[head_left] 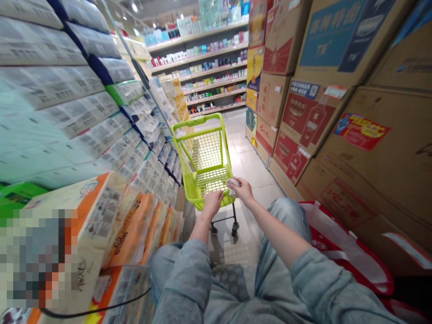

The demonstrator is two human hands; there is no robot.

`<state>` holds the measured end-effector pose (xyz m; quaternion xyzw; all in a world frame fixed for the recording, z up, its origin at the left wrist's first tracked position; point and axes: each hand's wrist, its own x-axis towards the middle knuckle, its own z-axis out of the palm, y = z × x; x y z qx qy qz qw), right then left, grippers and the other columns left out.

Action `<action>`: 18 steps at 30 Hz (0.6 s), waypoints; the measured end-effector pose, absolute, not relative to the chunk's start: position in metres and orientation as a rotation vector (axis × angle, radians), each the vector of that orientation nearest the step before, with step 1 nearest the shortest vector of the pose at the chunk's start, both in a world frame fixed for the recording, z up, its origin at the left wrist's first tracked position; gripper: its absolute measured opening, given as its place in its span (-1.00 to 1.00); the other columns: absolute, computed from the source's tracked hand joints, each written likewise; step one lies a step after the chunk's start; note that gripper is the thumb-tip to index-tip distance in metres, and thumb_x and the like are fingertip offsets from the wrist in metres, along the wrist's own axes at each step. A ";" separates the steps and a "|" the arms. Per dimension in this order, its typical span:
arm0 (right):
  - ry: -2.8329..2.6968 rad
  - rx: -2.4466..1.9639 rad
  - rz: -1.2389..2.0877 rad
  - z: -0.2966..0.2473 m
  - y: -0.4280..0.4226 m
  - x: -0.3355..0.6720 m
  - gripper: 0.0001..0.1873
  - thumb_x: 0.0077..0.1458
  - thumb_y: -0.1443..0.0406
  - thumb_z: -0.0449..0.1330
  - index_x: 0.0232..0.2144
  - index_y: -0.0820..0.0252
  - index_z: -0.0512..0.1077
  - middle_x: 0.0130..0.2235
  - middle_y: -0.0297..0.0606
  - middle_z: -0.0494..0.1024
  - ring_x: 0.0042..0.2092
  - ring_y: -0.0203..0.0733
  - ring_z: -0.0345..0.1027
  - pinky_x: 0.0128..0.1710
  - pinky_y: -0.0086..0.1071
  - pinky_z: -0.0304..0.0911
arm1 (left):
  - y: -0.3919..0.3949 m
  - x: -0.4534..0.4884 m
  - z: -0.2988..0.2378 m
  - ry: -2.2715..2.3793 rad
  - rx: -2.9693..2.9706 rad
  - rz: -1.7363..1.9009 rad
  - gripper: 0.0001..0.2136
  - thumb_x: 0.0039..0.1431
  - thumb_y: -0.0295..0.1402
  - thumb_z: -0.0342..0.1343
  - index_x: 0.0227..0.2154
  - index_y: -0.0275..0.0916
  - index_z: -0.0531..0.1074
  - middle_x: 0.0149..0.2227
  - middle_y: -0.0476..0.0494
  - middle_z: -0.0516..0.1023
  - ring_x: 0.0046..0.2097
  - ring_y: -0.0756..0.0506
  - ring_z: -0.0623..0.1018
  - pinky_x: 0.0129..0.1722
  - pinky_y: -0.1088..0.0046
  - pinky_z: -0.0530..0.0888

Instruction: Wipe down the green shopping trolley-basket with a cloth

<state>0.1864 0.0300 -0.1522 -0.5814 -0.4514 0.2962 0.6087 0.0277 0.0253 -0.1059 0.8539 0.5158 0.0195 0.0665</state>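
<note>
A lime-green shopping cart [202,171] with mesh sides stands in the aisle right in front of my knees. My left hand [213,201] is closed around the cart's near rim, at its middle. In my right hand [241,188] is a crumpled white cloth or tissue [232,184], pressed against the right near corner of the cart. The fingers of this hand are bent around the white piece. Below the basket show dark legs and black wheels [234,229].
Stacked packs of tissue paper [121,225] rise close on my left. Cardboard cartons [357,144] are piled high on the right. A red and white bag [347,243] sits beside my right knee. Shelves of small boxes [209,67] close off the far end.
</note>
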 end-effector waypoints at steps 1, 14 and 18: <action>-1.000 -1.307 0.751 -0.153 0.032 0.187 -0.55 -0.23 0.05 0.31 -0.29 0.20 0.53 -0.33 -0.26 0.56 -0.32 -0.18 0.39 -0.30 -0.34 0.30 | 0.026 0.028 -0.106 1.561 2.569 0.062 -0.73 0.33 -0.28 -0.16 -0.11 -0.13 0.43 -0.07 -0.10 0.54 -0.05 -0.13 0.44 -0.17 0.38 0.26; -0.900 -1.319 0.650 -0.175 0.032 0.191 -0.65 -0.09 0.09 0.18 -0.30 0.18 0.54 -0.34 -0.23 0.50 -0.28 -0.17 0.35 -0.24 -0.29 0.32 | 0.023 0.033 -0.112 1.670 2.502 0.129 -0.74 0.32 -0.31 -0.15 -0.06 -0.10 0.39 -0.06 -0.11 0.52 -0.01 -0.13 0.42 -0.12 0.33 0.25; -1.006 -1.349 0.514 -0.180 0.004 0.162 -0.69 0.02 0.16 0.12 -0.25 0.15 0.55 -0.22 -0.16 0.42 -0.17 -0.13 0.34 -0.05 -0.19 0.29 | 0.022 0.028 -0.114 1.684 2.537 0.156 -0.76 0.31 -0.32 -0.13 -0.09 -0.10 0.40 -0.08 -0.11 0.53 -0.03 -0.14 0.42 -0.13 0.33 0.25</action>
